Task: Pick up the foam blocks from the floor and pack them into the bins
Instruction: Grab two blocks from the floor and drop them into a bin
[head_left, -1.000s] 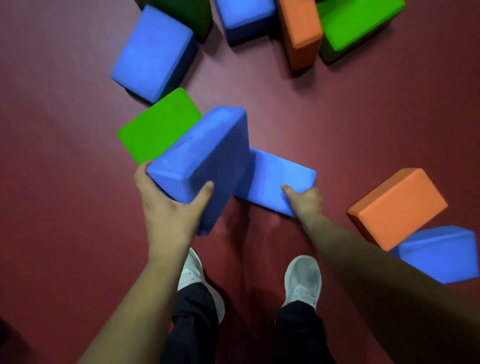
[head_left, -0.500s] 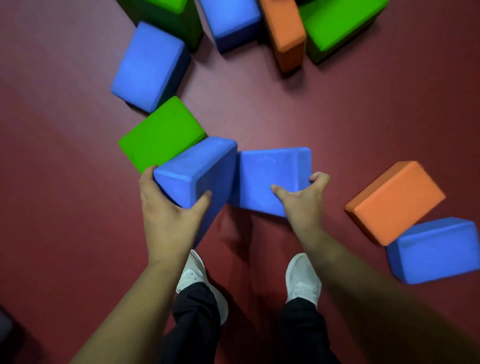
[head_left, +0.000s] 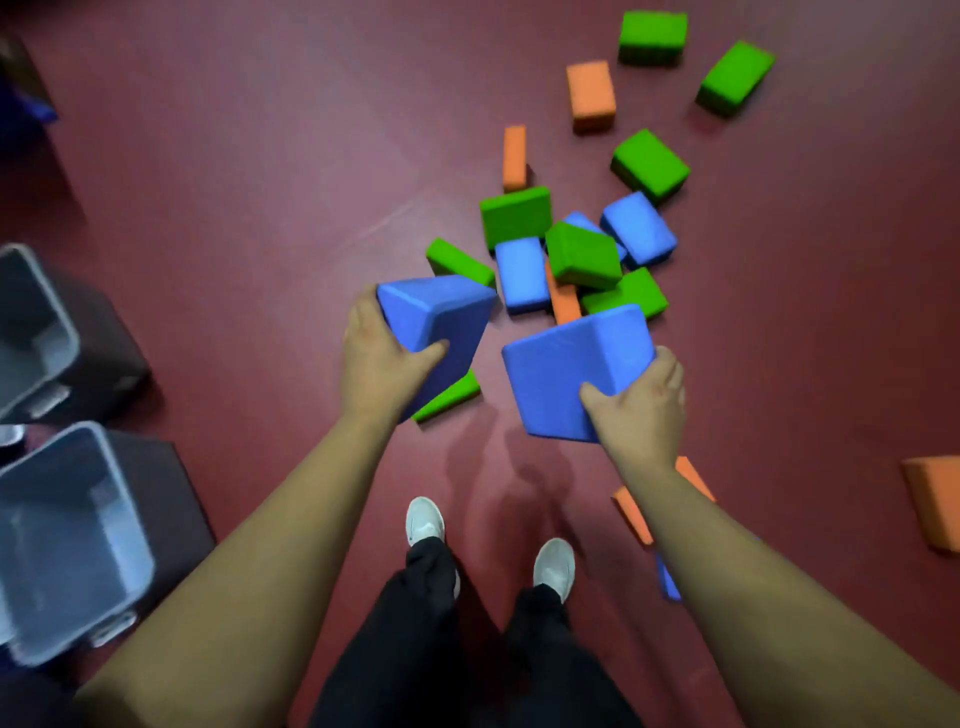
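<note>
My left hand (head_left: 376, 364) grips a blue foam block (head_left: 441, 317) by its near corner, lifted off the floor. My right hand (head_left: 641, 405) grips a second, larger-looking blue foam block (head_left: 561, 374), also in the air. A green block (head_left: 452, 397) lies on the floor under the left block. Two grey bins stand at the left: the nearer bin (head_left: 57, 545) and the farther bin (head_left: 31, 332), both showing bare insides.
A heap of green, blue and orange blocks (head_left: 571, 260) lies ahead on the dark red floor. Further blocks are scattered beyond it. An orange block (head_left: 935, 499) sits at the right edge and another orange block (head_left: 634, 514) behind my right forearm. My feet stand below.
Both blue blocks have come up off the floor in my hands. The view has pulled back and turned, bringing the two grey bins into sight at the left.
</note>
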